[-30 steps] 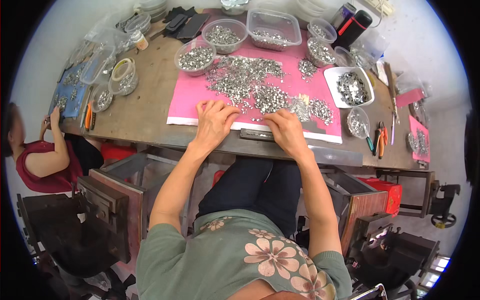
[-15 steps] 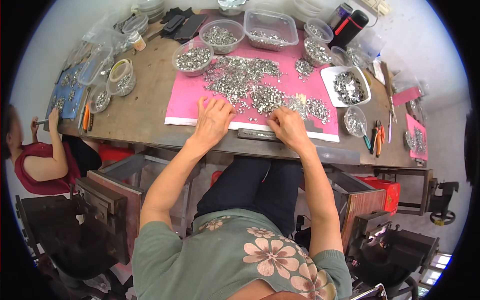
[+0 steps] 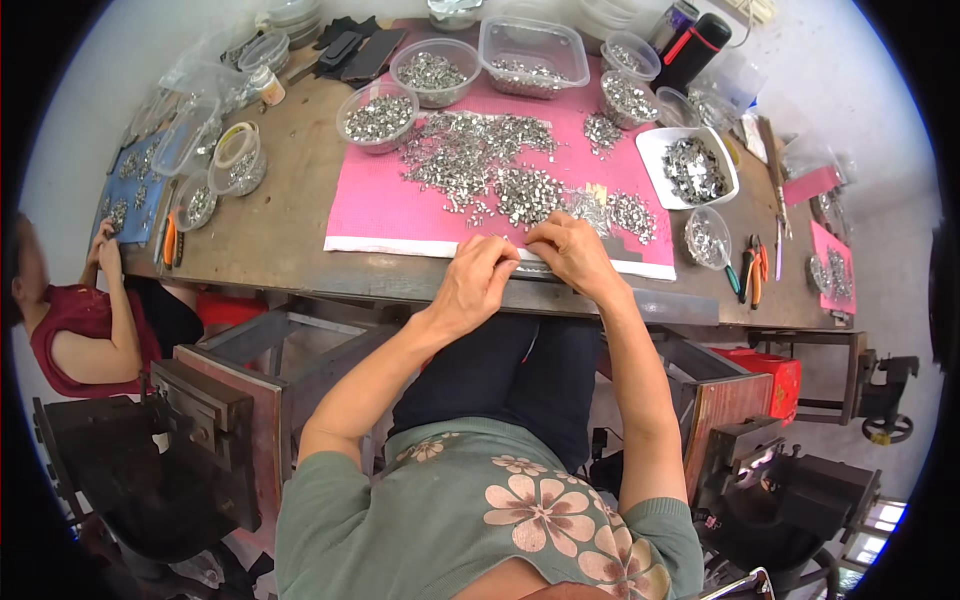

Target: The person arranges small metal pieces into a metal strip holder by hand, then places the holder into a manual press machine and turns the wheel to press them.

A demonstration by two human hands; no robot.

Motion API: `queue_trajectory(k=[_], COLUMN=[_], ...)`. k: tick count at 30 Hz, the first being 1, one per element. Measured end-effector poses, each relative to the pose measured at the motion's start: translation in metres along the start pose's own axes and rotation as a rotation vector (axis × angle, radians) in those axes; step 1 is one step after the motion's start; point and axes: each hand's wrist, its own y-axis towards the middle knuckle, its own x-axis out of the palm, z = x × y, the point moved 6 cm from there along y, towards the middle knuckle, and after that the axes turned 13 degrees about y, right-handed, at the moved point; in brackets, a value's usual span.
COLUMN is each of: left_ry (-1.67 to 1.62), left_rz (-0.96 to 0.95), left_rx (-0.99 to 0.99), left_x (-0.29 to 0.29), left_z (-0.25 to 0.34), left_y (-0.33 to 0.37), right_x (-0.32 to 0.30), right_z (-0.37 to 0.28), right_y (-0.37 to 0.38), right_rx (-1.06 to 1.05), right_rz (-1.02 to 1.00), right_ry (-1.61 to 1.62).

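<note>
At the front edge of the pink mat [image 3: 375, 205], my left hand [image 3: 474, 284] is closed, its fingertips together over a narrow dark bar [image 3: 530, 269]. Beside it, my right hand [image 3: 572, 256] is closed in a pinch at the same bar. Anything between either hand's fingers is too small or hidden to tell. Just beyond my hands lies a heap of small shiny metal pieces [image 3: 528, 194]. A wider spread of such pieces [image 3: 465, 145] reaches further back, and a smaller pile [image 3: 632, 217] sits to the right.
Plastic tubs of metal pieces [image 3: 377, 118] stand along the mat's back. At right are a white tray [image 3: 650, 160], a small tub [image 3: 707, 239] and orange-handled pliers [image 3: 758, 270]. A black flask [image 3: 696, 52] stands behind. A co-worker [image 3: 85, 330] sits at far left.
My left hand has moved right and toward me, from the mat to the dark bar beside my right hand. My right hand has shifted slightly. The co-worker's hands have come together.
</note>
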Motion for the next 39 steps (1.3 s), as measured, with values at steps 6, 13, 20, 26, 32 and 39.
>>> queue_trajectory(k=[6,13,20,26,32,39], left_ry=[0.004,0.184,0.335,0.241,0.365,0.434], left_rz=[0.132,0.13,0.196,0.275,0.162,-0.019], left_rx=[0.107,0.2,0.314,0.099,0.074,0.112], left_x=[0.01,0.01,0.005,-0.008,-0.018,-0.004], left_z=[0.003,0.011,0.016,-0.007,-0.032,-0.04], left_y=[-0.003,-0.005,-0.013,-0.017,0.018,0.028], right_x=[0.0,-0.004,0.008,0.015,0.017,0.005], right_z=[-0.001,-0.016,-0.026,-0.03,-0.034,-0.041], right_y=[-0.005,-0.038,-0.046,-0.044,-0.046,-0.039], right_rx=[0.037,0.134,-0.001,-0.077,-0.131,-0.141], right_rz=[0.011,0.24,0.257,0.268,0.304,0.147], right_ry=[-0.012,0.242,0.181,0.048,-0.076,-0.024])
